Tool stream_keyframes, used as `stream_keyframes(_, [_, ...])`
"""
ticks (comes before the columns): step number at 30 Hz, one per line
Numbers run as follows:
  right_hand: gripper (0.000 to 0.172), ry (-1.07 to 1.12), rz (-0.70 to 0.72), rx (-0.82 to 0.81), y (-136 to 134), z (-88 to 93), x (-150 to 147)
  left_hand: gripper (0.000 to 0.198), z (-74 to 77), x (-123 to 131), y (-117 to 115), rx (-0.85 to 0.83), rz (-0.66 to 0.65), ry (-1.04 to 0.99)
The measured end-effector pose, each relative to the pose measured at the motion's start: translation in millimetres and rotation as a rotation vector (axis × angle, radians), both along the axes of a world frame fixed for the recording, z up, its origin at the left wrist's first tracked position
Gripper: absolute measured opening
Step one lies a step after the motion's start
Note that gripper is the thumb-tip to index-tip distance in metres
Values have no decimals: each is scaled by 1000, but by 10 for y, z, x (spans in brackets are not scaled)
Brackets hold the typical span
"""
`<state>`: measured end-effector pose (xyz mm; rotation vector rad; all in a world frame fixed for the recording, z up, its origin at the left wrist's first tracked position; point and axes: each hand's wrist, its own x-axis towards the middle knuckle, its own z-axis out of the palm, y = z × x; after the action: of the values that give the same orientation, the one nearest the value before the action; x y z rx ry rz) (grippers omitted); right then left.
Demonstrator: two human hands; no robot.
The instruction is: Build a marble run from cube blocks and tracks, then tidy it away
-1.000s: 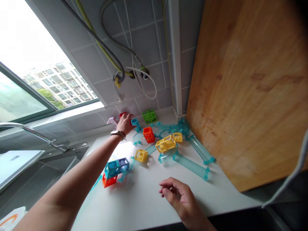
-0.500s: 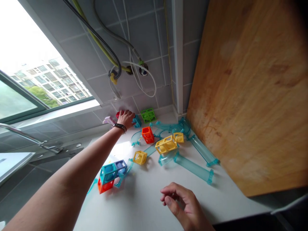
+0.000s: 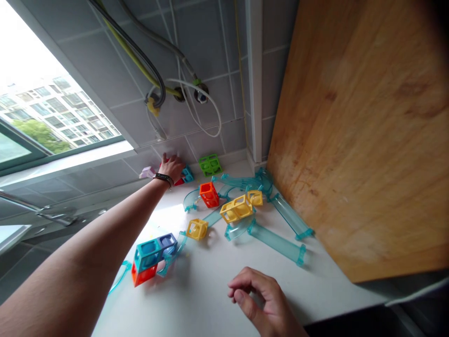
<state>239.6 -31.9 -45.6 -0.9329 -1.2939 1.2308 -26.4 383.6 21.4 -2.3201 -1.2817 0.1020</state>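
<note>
My left hand (image 3: 171, 169) reaches to the back of the white counter, its fingers curved over a red cube block (image 3: 178, 181) that they mostly hide. Beside it are a blue cube block (image 3: 188, 174) on the right and a pale pink piece (image 3: 147, 172) on the left. My right hand (image 3: 261, 299) hovers over the front of the counter, fingers curled in and thumb near their tips, with nothing visible in it. Between the hands stands a marble-run layout with a yellow double block (image 3: 236, 209), an orange-red block (image 3: 209, 194) and clear teal tubes (image 3: 277, 242).
A green block (image 3: 210, 164) leans near the tiled wall. Stacked teal, purple and orange blocks (image 3: 147, 255) stand at front left, a single yellow block (image 3: 197, 229) farther in. A wooden board (image 3: 358, 140) borders the right side; a faucet (image 3: 56, 216) is at far left.
My view has shifted a little, moving the scene left in the picture. My left hand stays at the red block, its fingers spread slightly differently. My right hand keeps its curled pose.
</note>
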Motion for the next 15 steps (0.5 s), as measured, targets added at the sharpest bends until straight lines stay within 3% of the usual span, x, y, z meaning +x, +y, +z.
stream_keyframes(9, [24,-29,16,22,18,42,32,37,9,-75,106,-19,78,25])
stream_keyframes(15, [23,-7,12,-20,-10,52,31,46,184,-14,8,-19,31,-31])
